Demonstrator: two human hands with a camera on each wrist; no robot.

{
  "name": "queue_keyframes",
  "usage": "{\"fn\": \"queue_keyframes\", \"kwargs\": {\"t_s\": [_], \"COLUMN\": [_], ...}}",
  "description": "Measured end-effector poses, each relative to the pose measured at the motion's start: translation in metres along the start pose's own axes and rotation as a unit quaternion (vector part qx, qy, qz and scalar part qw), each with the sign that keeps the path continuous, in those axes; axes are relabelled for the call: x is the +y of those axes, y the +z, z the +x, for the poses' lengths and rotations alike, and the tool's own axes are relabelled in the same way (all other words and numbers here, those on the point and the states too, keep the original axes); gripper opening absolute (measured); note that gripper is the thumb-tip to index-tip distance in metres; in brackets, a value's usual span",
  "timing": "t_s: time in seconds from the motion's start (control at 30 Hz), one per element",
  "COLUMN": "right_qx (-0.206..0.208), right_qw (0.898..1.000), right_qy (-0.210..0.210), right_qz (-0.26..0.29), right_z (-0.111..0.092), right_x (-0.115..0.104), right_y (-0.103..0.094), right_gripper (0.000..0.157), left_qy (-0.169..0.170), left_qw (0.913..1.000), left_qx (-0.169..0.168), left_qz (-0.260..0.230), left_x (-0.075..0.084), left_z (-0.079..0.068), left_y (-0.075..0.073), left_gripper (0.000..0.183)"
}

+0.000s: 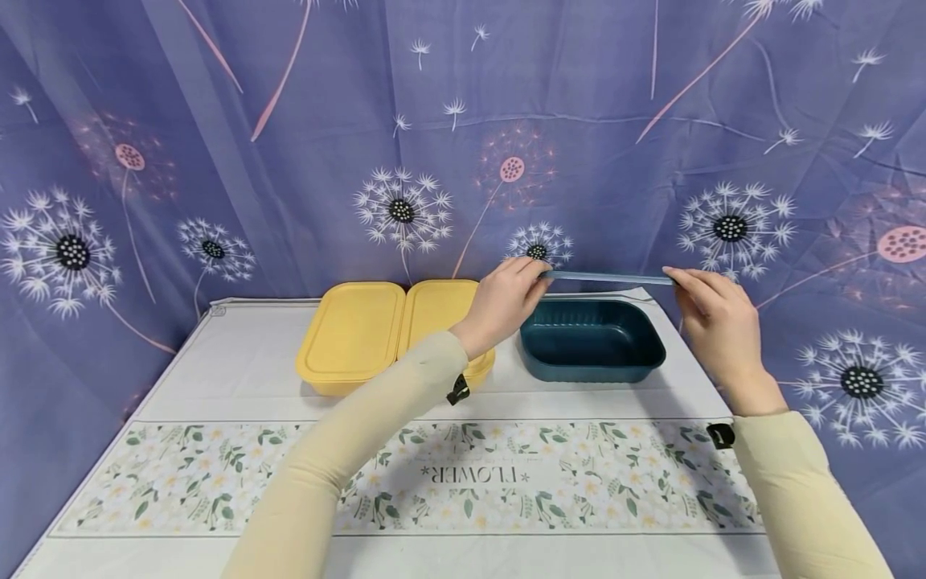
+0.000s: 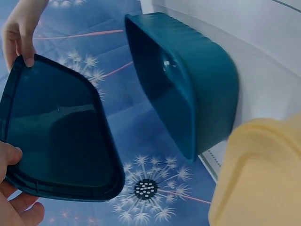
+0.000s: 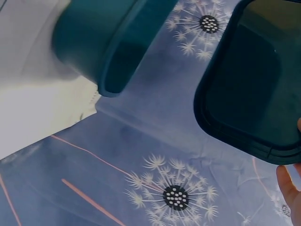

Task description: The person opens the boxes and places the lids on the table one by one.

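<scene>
Dark teal plastic stretches between your hands: a lid (image 1: 608, 279), seen edge-on right of centre in the head view. Your left hand (image 1: 502, 301) pinches one end, thumb on one face and fingers under the other; your right hand (image 1: 716, 318) pinches the opposite end, at the right of the frame. The matching teal box (image 1: 593, 346) sits uncovered on the table (image 1: 405, 555), right of centre and below the lid; the left wrist view shows a gap between them. Left of centre, a yellow box (image 1: 350, 334) and another yellow box (image 1: 441, 310) stand side by side, lids on, the second partly behind your left arm. The step in hand looks like holding the lid ready over the open box. The next move probably calls for levelling it, lining its corners up with the rim, and lowering both ends evenly.
</scene>
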State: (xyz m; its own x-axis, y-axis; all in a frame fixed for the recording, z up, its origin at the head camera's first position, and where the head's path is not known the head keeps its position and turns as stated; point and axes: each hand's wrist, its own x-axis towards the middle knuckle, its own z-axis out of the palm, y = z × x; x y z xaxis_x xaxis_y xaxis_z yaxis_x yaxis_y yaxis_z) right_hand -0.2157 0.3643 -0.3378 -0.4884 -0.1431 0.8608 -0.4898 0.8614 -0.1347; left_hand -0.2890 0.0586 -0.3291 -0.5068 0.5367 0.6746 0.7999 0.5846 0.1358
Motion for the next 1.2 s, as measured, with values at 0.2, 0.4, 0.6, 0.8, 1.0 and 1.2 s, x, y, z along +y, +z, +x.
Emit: {"fn": "queue_keyframes", "kwargs": {"t_s": [0.2,0.4,0.6,0.8,1.0,1.2], "right_qx": [0.016,0.031,0.038,0.031,0.016,0.003], "right_qw": [1.000,0.999,0.999,0.997,0.995,0.995], "right_qy": [0.003,-0.004,0.016,0.051,0.068,0.071], "right_qz": [0.009,0.014,0.026,0.048,0.064,0.072], "right_z": [0.004,0.008,0.011,0.013,0.011,0.010], "right_x": [-0.008,-0.011,-0.016,-0.014,-0.011,-0.012], "right_y": [-0.007,-0.013,-0.022,-0.031,-0.036,-0.037], "right_gripper": [0.037,0.039,0.045,0.055,0.058,0.048], "left_qy": [-0.007,-0.021,-0.025,-0.031,-0.056,-0.081], "left_qw": [0.9997,0.9981,0.9953,0.9922,0.9884,0.9862], "left_qx": [0.005,0.009,0.025,0.017,-0.002,-0.012], "left_qz": [-0.021,-0.057,-0.091,-0.119,-0.141,-0.144], "left_x": [0.004,0.007,0.011,0.017,0.021,0.020], "left_z": [0.002,0.001,0.000,-0.001,-0.004,-0.007], "left_y": [-0.011,-0.021,-0.030,-0.038,-0.041,-0.040], "left_gripper": [0.022,0.024,0.024,0.023,0.023,0.028]}}
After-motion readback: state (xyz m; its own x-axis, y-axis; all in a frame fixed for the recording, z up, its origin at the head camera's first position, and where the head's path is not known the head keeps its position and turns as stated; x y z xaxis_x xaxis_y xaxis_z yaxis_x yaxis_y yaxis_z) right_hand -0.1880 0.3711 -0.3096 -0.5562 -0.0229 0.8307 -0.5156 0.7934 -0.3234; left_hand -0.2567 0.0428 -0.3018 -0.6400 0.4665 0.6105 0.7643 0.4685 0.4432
